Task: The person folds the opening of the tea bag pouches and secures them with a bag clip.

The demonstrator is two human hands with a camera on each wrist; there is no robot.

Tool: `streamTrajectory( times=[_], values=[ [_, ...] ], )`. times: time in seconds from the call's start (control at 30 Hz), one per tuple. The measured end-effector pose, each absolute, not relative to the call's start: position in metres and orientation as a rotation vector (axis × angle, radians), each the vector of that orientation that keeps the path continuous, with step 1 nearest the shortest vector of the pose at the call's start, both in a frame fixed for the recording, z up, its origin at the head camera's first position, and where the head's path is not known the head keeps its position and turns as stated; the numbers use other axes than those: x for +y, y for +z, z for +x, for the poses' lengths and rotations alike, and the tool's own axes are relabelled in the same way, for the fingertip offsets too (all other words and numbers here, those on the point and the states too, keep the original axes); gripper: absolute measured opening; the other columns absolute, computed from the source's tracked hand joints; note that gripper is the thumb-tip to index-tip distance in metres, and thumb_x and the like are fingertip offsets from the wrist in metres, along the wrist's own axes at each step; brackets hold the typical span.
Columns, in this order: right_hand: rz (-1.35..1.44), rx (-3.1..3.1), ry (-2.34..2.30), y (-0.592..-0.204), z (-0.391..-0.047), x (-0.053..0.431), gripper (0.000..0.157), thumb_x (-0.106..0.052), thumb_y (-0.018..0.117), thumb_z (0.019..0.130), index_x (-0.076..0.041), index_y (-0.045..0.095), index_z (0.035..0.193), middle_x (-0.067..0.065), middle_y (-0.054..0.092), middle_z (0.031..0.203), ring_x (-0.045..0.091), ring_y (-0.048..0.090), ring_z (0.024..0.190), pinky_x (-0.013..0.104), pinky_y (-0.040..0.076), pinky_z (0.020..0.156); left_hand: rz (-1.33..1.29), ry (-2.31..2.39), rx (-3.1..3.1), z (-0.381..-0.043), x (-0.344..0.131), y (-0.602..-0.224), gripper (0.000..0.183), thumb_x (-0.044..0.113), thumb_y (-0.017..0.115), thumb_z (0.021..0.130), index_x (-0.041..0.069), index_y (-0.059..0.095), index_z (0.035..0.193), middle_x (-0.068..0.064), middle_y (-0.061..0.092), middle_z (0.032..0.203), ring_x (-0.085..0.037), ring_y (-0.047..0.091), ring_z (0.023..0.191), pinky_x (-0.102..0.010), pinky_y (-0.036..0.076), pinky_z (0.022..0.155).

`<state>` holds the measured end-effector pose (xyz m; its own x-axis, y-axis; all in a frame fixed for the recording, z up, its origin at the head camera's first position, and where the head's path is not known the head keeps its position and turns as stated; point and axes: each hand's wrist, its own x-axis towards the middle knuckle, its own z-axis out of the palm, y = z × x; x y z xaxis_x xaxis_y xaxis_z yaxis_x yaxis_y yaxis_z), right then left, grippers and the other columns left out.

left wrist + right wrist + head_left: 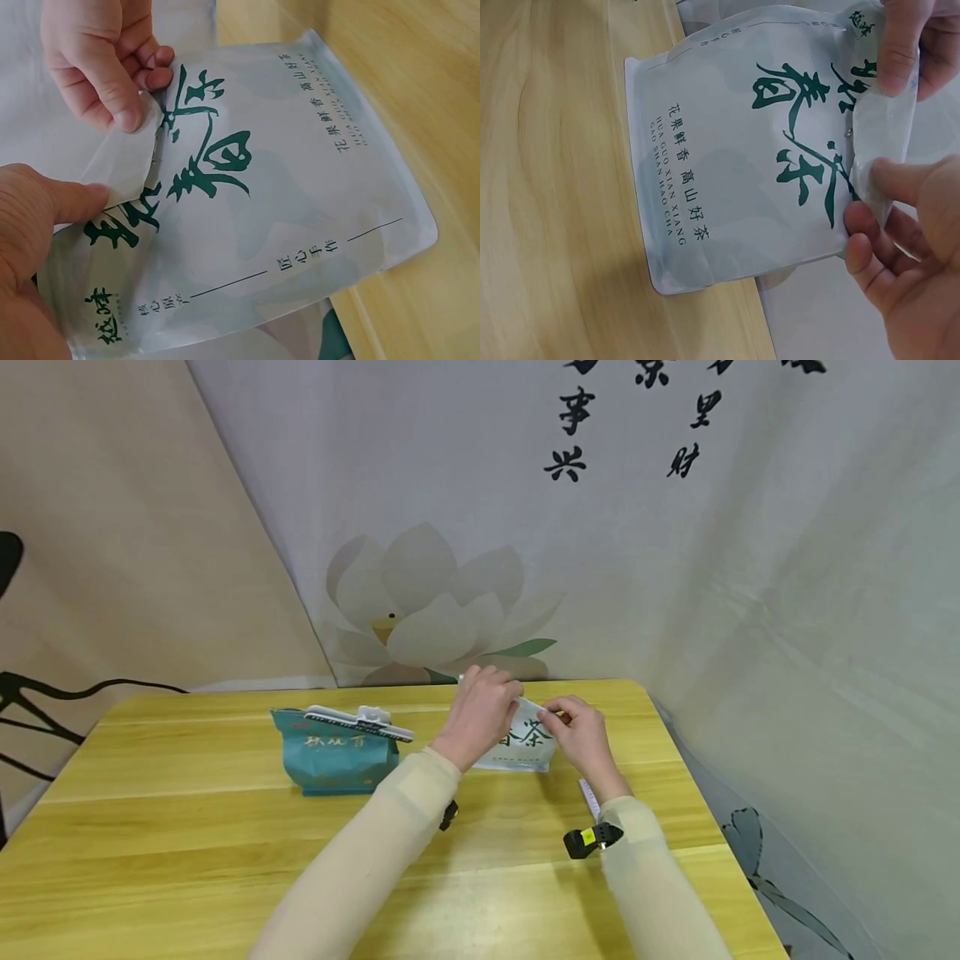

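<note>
Plainly, a white pouch (517, 757) with pale grey-green mottling and bold green brush characters is at twelve o'clock on the table (225, 835), near its far edge; its top is turned over into a flap (877, 133). The left hand (484, 708) grips that flap at the pouch's eleven o'clock, and the right hand (582, 732) pinches it at two o'clock, thumbs on top, the printed panel below the fingers. It reads "春茶", "花果鲜香 高山好茶", "HUA GUO XIAN XIANG", "GAO SHAN HAO CHA" and "匠心手作".

At the pouch's nine o'clock stands a teal bag (337, 770) with small gold characters, a white-and-black clip (358, 722) across its top. A pale strip (588, 797) lies at four o'clock, partly hidden by the right wrist. Behind, a cloth backdrop (622, 568) shows "事兴" and "里财".
</note>
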<state>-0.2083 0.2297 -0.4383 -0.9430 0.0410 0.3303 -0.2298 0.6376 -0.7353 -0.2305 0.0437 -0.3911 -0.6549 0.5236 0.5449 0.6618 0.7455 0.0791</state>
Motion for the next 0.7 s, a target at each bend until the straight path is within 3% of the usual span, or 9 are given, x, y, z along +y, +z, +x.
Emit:
streamTrajectory(
  times=[0.7],
  values=[
    [0.178, -2.461, 1.167, -0.449, -0.209, 0.226, 0.01, -0.01, 0.08, 0.091, -0.001, 0.076, 0.088, 0.011, 0.068, 0.086, 0.022, 0.066, 0.075, 0.027, 0.053, 0.066, -0.856, -0.492, -2.504, -0.232, 0.042, -0.397, 0.007, 0.005, 0.079, 0.089, 0.012, 0.078, 0.089, 0.0, 0.076, 0.09, -0.021, 0.066, 0.083, -0.034, 0.04, 0.073]
  ],
)
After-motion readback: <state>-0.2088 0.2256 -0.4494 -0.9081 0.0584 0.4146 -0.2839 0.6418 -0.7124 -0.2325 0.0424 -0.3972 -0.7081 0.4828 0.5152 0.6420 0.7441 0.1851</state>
